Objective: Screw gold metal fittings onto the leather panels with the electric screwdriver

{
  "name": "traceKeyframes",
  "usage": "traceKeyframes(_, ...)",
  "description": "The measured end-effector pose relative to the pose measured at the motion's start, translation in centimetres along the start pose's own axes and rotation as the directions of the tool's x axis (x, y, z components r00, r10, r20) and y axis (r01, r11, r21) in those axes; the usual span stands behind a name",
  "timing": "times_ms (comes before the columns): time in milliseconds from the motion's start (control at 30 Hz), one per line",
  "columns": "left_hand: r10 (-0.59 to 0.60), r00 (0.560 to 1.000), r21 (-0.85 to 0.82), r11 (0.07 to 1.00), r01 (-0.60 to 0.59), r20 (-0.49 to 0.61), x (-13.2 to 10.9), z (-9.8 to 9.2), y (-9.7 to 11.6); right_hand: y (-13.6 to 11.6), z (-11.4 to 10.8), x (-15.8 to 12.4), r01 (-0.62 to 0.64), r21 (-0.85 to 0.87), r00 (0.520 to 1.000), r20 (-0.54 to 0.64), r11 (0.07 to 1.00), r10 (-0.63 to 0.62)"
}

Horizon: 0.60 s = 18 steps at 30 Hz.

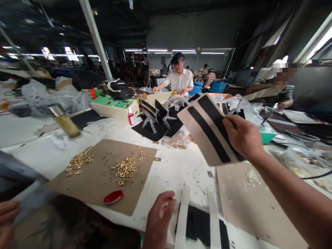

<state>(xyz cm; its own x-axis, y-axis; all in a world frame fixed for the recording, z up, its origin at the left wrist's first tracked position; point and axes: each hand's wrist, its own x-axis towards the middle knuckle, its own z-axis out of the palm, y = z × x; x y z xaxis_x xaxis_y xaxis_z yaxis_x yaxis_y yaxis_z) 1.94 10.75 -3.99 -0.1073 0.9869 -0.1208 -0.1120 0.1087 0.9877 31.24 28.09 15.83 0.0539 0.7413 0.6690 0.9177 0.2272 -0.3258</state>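
My right hand (242, 135) pinches the edge of a beige panel with black stripes (201, 133), held tilted above the table. My left hand (160, 216) is low in the middle, its fingers loosely curled with a gap to the thumb and nothing visible in it. Just right of it lies a black piece with white strips (198, 221), partly cut off by the lower edge of the view. Left of that hand, a brown board (103, 186) bears piles of small gold metal links (126, 167) and a red oval lid (113, 197).
Black pieces with clear plastic stands (149, 124), a red-and-white bottle (131, 117) and a cream machine (114, 107) stand farther back. A glass flask (64, 122) is at left. Another brown board (254, 204) lies right. A co-worker's hand (9, 221) shows at far left; a person (180, 79) works opposite.
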Motion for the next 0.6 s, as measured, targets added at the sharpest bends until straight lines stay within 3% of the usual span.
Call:
traceKeyframes(67,0.022,0.999,-0.167,0.986,-0.027,-0.028,0.1,-0.4,0.2,-2.9,-3.7,-2.3,-0.050,0.165,0.990,0.142,0.985,0.026)
traceKeyframes(167,0.035,0.998,-0.403,0.915,-0.012,0.050,0.0,-1.0,0.4,-6.0,-5.6,-8.5,-0.210,0.338,0.893,0.448,0.917,0.039)
traceKeyframes(233,0.021,0.996,-0.485,0.874,0.024,0.087,-0.5,-1.3,0.8,-7.1,-4.6,-13.6,-0.347,0.356,0.796,0.602,0.868,0.071)
traceKeyframes(333,-0.060,0.998,-0.513,0.856,0.068,0.033,-1.2,-1.5,1.4,-7.5,-2.1,-19.9,-0.533,0.323,0.643,0.756,0.782,0.126)
traceKeyframes(400,-0.134,0.990,-0.492,0.860,0.136,0.041,-1.5,-1.5,1.7,-7.1,-1.1,-21.3,-0.635,0.258,0.497,0.858,0.728,0.130)
traceKeyframes(467,-0.175,0.980,-0.479,0.856,0.197,0.092,-1.6,-1.5,1.8,-6.6,-0.8,-20.0,-0.678,0.240,0.391,0.918,0.694,0.065)
traceKeyframes(500,-0.181,0.973,-0.473,0.851,0.227,0.141,-1.5,-1.6,1.8,-6.5,-0.5,-18.5,-0.673,0.265,0.391,0.920,0.691,0.028)
traceKeyframes(533,-0.180,0.963,-0.461,0.850,0.255,0.201,-1.4,-1.6,1.8,-6.5,0.0,-16.6,-0.646,0.313,0.435,0.900,0.696,-0.001)
traceKeyframes(600,-0.177,0.927,-0.376,0.876,0.301,0.330,-0.9,-1.9,1.9,-7.4,2.3,-12.7,-0.526,0.423,0.596,0.802,0.738,-0.036)
